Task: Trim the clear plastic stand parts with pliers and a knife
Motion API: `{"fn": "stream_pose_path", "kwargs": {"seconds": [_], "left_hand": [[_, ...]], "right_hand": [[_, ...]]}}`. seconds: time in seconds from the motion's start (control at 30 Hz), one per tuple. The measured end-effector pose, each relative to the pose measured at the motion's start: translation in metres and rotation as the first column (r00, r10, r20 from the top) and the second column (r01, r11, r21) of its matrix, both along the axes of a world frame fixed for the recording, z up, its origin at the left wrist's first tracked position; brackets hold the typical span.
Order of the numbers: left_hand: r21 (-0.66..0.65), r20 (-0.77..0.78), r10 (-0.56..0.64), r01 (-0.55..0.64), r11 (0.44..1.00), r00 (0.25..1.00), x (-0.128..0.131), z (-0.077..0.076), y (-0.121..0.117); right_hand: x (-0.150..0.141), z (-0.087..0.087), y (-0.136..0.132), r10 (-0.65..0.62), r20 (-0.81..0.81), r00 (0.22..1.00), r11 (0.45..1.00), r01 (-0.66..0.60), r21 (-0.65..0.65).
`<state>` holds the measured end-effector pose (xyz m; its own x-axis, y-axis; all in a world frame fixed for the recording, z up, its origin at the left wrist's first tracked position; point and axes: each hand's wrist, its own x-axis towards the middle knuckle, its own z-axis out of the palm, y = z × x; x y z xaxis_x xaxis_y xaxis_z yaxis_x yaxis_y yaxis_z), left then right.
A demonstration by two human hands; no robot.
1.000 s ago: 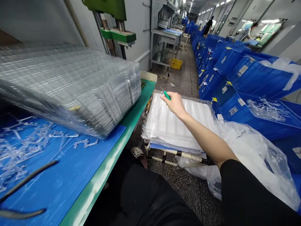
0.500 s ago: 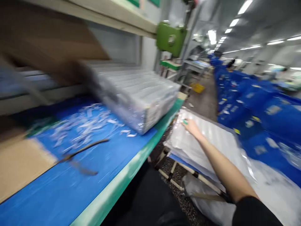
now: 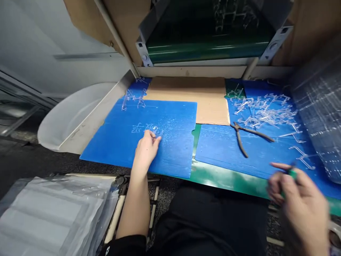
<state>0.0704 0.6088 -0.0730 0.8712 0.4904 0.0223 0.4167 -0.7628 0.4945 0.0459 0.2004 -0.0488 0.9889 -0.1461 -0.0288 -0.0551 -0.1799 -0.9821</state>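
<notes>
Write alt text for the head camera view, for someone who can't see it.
A person's left hand rests on a blue plastic sheet beside a few clear plastic pieces, while the blurred right hand holds a small green item. To the right, a heap of clear plastic parts lies near a pair of pliers.

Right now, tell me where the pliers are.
In the head view, the pliers lie on the blue board right of centre, just below the heap of clear plastic pieces, up-left of the right hand holding a green marker.
</notes>
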Motion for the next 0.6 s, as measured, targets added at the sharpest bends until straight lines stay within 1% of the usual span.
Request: {"fn": "stream_pose_path", "kwargs": {"seconds": [0.03,0.07,0.1,0.13,0.17,0.2,0.23,0.27,0.33,0.4,0.43,0.5,0.6], "left_hand": [[-0.079,0.04,-0.051,0.054,0.995,0.998,-0.006,0.003,-0.002],[-0.175,0.099,-0.103,0.12,0.977,0.99,-0.014,0.006,-0.005],[-0.267,0.173,-0.143,0.186,0.945,0.974,-0.024,0.009,-0.01],[-0.338,0.25,-0.174,0.254,0.906,0.953,-0.034,0.011,-0.016],[-0.375,0.316,-0.206,0.321,0.87,0.926,-0.043,0.013,-0.023],[-0.375,0.36,-0.256,0.39,0.841,0.897,-0.052,0.014,-0.031],[-0.333,0.386,-0.323,0.457,0.825,0.864,-0.06,0.014,-0.038],[-0.263,0.409,-0.401,0.526,0.809,0.82,-0.066,0.014,-0.044],[-0.087,0.447,-0.557,0.654,0.752,0.7,-0.073,0.013,-0.053],[0.077,0.477,-0.659,0.719,0.691,0.582,-0.076,0.014,-0.059],[0.131,0.48,-0.687,0.73,0.671,0.545,-0.076,0.014,-0.06],[0.189,0.471,-0.724,0.745,0.64,0.503,-0.075,0.016,-0.063],[0.232,0.465,-0.735,0.734,0.639,0.493,-0.075,0.02,-0.067]], "right_hand": [[-0.004,0.002,0.011,0.08,0.001,0.997,0.996,-0.08,0.031],[-0.005,0.004,0.024,0.188,0.011,0.982,0.982,-0.189,0.028],[-0.005,0.005,0.038,0.313,0.021,0.95,0.95,-0.313,-0.016],[-0.003,0.007,0.052,0.425,0.03,0.905,0.902,-0.42,-0.097],[-0.001,0.009,0.064,0.51,0.047,0.859,0.849,-0.493,-0.189],[0.001,0.011,0.075,0.574,0.066,0.816,0.797,-0.538,-0.274],[0.003,0.013,0.082,0.625,0.079,0.777,0.748,-0.567,-0.345],[0.004,0.015,0.087,0.66,0.093,0.745,0.71,-0.579,-0.402],[0.004,0.018,0.088,0.698,0.123,0.705,0.659,-0.565,-0.497],[0.001,0.02,0.082,0.722,0.131,0.68,0.61,-0.536,-0.583],[0.0,0.021,0.078,0.728,0.131,0.673,0.589,-0.516,-0.622],[-0.004,0.024,0.071,0.736,0.125,0.665,0.552,-0.482,-0.681],[-0.011,0.028,0.066,0.743,0.13,0.657,0.517,-0.44,-0.734]]}}
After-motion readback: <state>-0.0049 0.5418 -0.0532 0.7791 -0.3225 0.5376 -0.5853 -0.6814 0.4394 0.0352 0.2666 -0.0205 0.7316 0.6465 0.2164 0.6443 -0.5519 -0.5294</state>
